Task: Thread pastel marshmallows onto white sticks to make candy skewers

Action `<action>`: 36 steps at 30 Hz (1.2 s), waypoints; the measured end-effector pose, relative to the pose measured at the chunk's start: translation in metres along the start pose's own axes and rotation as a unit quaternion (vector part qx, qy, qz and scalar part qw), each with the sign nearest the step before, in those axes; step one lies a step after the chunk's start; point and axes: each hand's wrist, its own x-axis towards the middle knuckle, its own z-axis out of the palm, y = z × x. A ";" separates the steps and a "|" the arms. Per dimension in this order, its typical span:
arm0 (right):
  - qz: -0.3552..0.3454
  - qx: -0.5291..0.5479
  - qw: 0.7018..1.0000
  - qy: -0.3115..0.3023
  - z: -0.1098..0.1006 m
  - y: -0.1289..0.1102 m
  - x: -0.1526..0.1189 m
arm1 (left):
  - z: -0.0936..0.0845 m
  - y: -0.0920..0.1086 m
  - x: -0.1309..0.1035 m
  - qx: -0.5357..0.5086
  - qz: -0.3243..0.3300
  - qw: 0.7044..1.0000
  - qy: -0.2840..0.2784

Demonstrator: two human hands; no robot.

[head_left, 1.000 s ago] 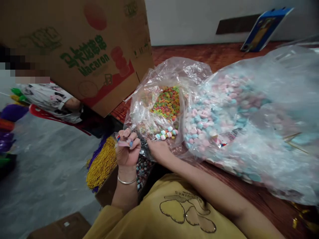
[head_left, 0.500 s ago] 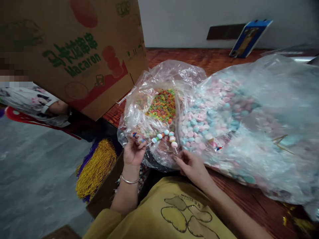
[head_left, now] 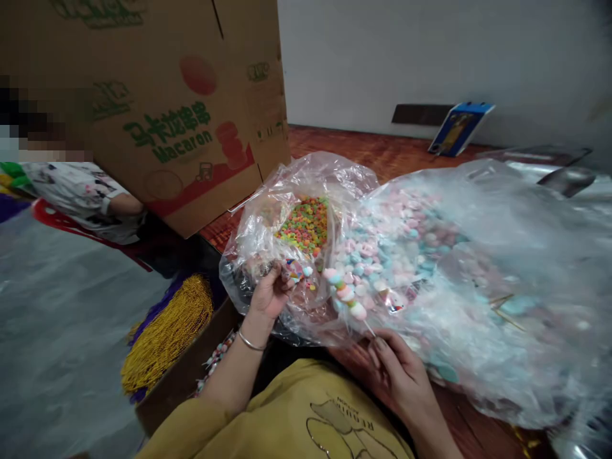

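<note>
My left hand (head_left: pixel 271 293) is closed on a small colourful wrapper (head_left: pixel 293 270), with a pale blue candy piece at its right edge. In my right hand (head_left: pixel 394 363), pinched between thumb and fingers, is the stick of a candy skewer (head_left: pixel 346 294) threaded with pink, white, blue, orange and green pieces. Just beyond my left hand, an open clear bag holds small ring candies (head_left: pixel 306 226) in orange, green and yellow. A large clear bag of pink and blue candies (head_left: pixel 363 258) lies behind the skewer and to the right.
A large Macaron carton (head_left: pixel 191 172) stands at the left. Beyond it a person (head_left: pixel 76 191) sits on a red chair. Gold cords (head_left: pixel 172 338) hang beside an open box of skewers (head_left: pixel 222 354). A blue box (head_left: pixel 461 129) leans by the wall.
My right hand has moved right and nearer with its skewer, away from my left hand. The wrapper in my left hand shows more fully. The whole view has shifted.
</note>
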 end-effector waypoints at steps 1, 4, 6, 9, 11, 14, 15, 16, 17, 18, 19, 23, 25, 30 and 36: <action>0.032 0.044 0.998 -0.008 -0.006 -0.001 -0.005 | 0.002 -0.003 0.000 0.006 -0.008 1.000 -0.005; 0.070 0.121 0.990 -0.012 -0.019 -0.004 -0.017 | 0.011 -0.017 -0.002 0.025 -0.038 0.999 -0.009; 0.074 0.148 0.986 -0.002 -0.024 -0.005 -0.022 | 0.016 -0.025 -0.004 0.034 -0.051 0.998 -0.016; 0.077 0.159 0.984 0.007 -0.029 -0.005 -0.027 | 0.023 -0.036 -0.007 0.050 -0.062 0.996 -0.040; 0.075 0.156 0.985 0.009 -0.032 -0.005 -0.029 | 0.025 -0.042 -0.009 0.065 -0.074 0.994 -0.051; 0.071 0.147 0.987 0.010 -0.035 -0.005 -0.030 | 0.028 -0.048 -0.012 0.091 -0.085 0.990 -0.062; 0.069 0.145 0.987 0.011 -0.036 -0.004 -0.030 | 0.029 -0.049 -0.012 0.099 -0.085 0.989 -0.067; 0.068 0.144 0.987 0.011 -0.037 -0.003 -0.030 | 0.029 -0.051 -0.013 0.106 -0.083 0.988 -0.072; 0.069 0.144 0.987 0.011 -0.038 -0.002 -0.030 | 0.030 -0.052 -0.013 0.111 -0.080 0.988 -0.077; 0.069 0.144 0.987 0.011 -0.039 -0.001 -0.030 | 0.030 -0.052 -0.014 0.115 -0.078 0.987 -0.080; 0.068 0.142 0.987 0.012 -0.041 0.000 -0.031 | 0.030 -0.053 -0.014 0.118 -0.075 0.987 -0.083; 0.065 0.096 0.993 0.031 -0.050 0.004 -0.034 | 0.031 -0.052 -0.016 0.126 -0.058 0.987 -0.085; 0.060 0.055 0.996 0.038 -0.056 0.003 -0.037 | 0.032 -0.049 -0.017 0.139 -0.041 0.986 -0.080; -0.016 -0.092 0.993 0.067 -0.064 -0.007 -0.041 | 0.034 -0.043 -0.019 0.193 0.004 0.973 -0.130; -0.104 -0.197 0.972 0.077 -0.061 -0.018 -0.042 | 0.034 -0.050 -0.015 0.239 0.018 0.960 -0.146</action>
